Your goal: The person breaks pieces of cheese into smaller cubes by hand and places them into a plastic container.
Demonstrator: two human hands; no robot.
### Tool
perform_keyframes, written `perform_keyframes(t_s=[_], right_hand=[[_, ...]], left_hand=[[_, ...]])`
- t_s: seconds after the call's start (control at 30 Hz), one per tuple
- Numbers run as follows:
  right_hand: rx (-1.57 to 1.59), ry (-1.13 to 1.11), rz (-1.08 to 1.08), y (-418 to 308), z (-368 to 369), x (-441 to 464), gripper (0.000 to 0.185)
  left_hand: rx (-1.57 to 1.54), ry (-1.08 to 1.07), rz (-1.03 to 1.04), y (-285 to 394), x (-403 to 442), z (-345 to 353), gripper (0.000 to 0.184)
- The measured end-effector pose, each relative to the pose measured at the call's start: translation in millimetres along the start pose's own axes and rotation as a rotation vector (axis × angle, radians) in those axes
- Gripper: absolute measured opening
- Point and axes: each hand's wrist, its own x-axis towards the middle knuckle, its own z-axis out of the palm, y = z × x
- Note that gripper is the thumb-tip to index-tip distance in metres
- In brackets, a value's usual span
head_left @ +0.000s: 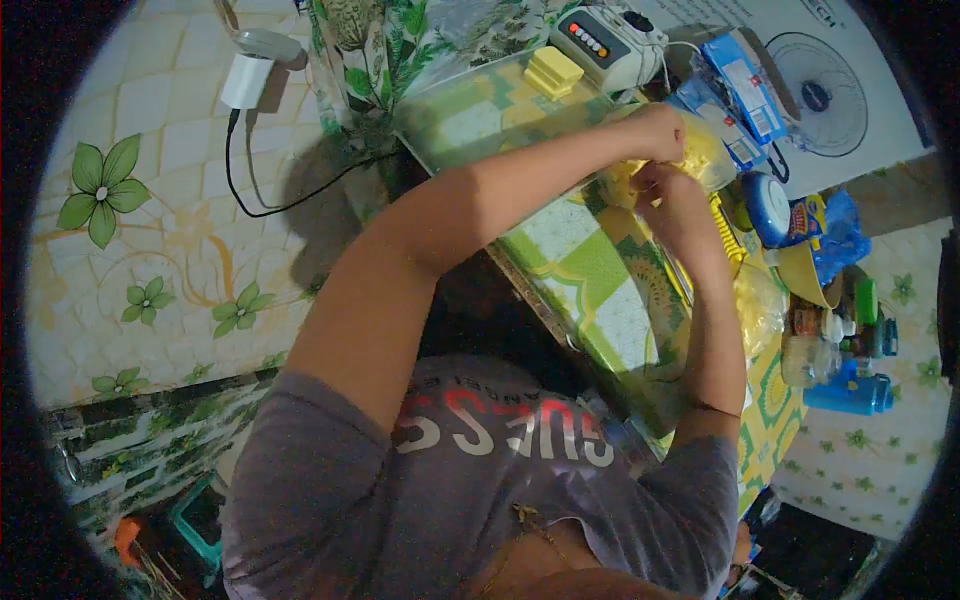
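Note:
A clear plastic bag (pixel 708 158) full of small yellow pieces lies at the far side of the table, under both hands. My left hand (pixel 652 135) reaches across from the left, its fingers curled tight at the bag's top. Just below it, my right hand (pixel 680 208) has its fingers bent and pinched against the same bag. The exact part of the plastic between the fingers is too small to make out. A second clear bag of yellow pieces (pixel 762 305) rests to the right of my right forearm. Between the bags sits a yellow ridged item (pixel 725 228).
A yellow block (pixel 553 72) and a white power unit (pixel 603 48) stand at the back. Blue packets (pixel 742 90), a round blue-and-white container (pixel 765 208), a yellow bowl (pixel 808 276) and a blue bottle (pixel 850 392) line the right. A charger (pixel 248 80) with a black cable lies left.

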Motion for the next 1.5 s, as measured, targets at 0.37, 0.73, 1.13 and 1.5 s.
perform_keyframes(t_s=[0.37,0.73,1.13,1.5], right_hand=[[-0.143,0.168,0.086,53,-23,34,0.022],[-0.29,-0.021,0.173,24,-20,20,0.03],[-0.471,-0.212,0.09,17,6,1,0.023],[-0.455,0.121,0.208,24,-48,2,0.014]], left_hand=[[-0.024,-0.02,-0.011,13,5,-22,0.02],[0.081,0.072,0.161,-19,-21,-34,0.034],[0.335,0.335,0.14,-17,-33,-30,0.035],[0.39,0.316,0.003,9,-18,-73,0.028]])
